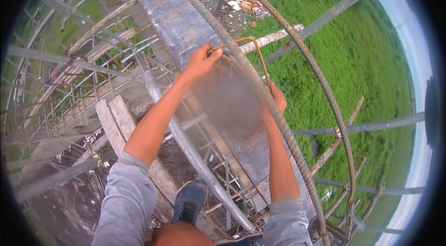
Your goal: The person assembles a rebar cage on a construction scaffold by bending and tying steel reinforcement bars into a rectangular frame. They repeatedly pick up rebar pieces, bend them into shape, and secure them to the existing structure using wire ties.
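A thin, rusty bent steel rod [260, 55], shaped like a rebar stirrup, arches over a thick ribbed rebar [241, 58]. My left hand [203, 63] is closed around one end of it, thumb and fingers pinched together, on the near-left side of that rebar. On the far-right side, my right hand [277, 97] grips the rod's other leg, with part of the hand and wrist behind the thick rebar. Between my forearms lies a grey form panel [232, 102], its middle hazy from a smudge in the view.
A second ribbed rebar [320, 74] curves along the right, above grass. Below my left forearm runs a metal pipe [186, 157] beside wooden planks [118, 120], with my shoe [190, 199] on them. Scaffold poles [367, 127] cross at right; more scaffolding fills the left, far below.
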Available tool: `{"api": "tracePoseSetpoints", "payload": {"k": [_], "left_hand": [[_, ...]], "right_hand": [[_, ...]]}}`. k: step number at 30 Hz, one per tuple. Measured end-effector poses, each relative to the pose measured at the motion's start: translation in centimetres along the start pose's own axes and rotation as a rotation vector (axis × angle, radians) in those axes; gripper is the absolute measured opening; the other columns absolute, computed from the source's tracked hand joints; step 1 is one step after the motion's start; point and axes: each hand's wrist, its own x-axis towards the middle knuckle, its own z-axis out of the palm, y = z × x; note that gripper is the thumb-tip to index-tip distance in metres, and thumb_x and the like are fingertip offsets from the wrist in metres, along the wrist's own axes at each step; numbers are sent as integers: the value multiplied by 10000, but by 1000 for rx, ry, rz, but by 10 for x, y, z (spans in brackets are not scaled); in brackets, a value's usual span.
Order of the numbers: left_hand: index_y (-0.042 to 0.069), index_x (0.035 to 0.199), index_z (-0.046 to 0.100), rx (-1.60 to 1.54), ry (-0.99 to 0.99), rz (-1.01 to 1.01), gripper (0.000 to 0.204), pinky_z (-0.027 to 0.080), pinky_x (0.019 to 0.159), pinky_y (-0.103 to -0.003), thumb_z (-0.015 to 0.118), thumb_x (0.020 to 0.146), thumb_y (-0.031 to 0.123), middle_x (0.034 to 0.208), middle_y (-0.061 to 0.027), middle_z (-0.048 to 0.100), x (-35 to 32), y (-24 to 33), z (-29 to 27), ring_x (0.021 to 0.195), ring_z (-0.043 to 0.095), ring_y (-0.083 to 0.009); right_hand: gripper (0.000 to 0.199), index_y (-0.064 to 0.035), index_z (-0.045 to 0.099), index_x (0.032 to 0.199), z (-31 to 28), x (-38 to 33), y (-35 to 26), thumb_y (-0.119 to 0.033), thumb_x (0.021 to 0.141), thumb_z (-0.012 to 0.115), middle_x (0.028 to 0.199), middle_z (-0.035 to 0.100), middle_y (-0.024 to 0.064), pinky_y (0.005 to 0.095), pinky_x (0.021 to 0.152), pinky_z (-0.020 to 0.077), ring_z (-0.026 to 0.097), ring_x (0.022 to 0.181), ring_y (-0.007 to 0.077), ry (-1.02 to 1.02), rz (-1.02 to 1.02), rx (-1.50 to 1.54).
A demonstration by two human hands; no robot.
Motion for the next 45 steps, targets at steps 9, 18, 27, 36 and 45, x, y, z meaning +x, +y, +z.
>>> {"api": "tracePoseSetpoints", "payload": {"k": [9, 18, 27, 36, 45], "left_hand": [[18, 1434, 457, -531, -140, -20, 680, 485, 911, -406, 658, 949, 450, 1110, -168, 631, -80, 35, 28, 1009, 606, -264], [-58, 1506, 350, 40, -192, 32, 832, 492, 958, -449, 639, 942, 481, 1259, -234, 612, -368, 126, 3, 1019, 659, -326], [-64, 1285, 619, 18, 456, -163, 503, 338, 482, -222, 676, 988, 338, 719, 0, 596, -388, 137, -109, 546, 450, -31], [2, 1230, 609, -921, 562, -361, 354, 134, 365, -241, 619, 1026, 291, 556, 94, 245, -422, 159, -116, 408, 164, -19], [98, 1182, 635, -1100, 581, -709, 318, 126, 386, -244, 624, 1016, 369, 580, 107, 156, -417, 143, -99, 428, 113, -28]], "right_hand": [[336, 31, 685, 1230, -87, -58, -35, -225, 1018, 641, 933, 690, 40, 273, 726, 482, 569, 806, 97, -158, 422, 496], [389, -6, 551, 1277, -82, -144, -205, -316, 1045, 586, 790, 536, -21, 211, 528, 390, 449, 604, 51, -534, 776, 1158], [265, -8, 671, 1187, -114, -111, -244, -158, 969, 655, 1034, 719, 163, 371, 786, 537, 691, 933, 304, -710, -138, 632], [479, 23, 644, 1274, -250, -30, -170, -381, 1071, 484, 1163, 689, 169, 402, 880, 510, 658, 971, 271, -433, 255, 233], [647, 23, 502, 1429, -219, -23, -181, -427, 983, 631, 1258, 632, 189, 446, 1054, 437, 592, 1200, 285, -681, -100, 262]]}}
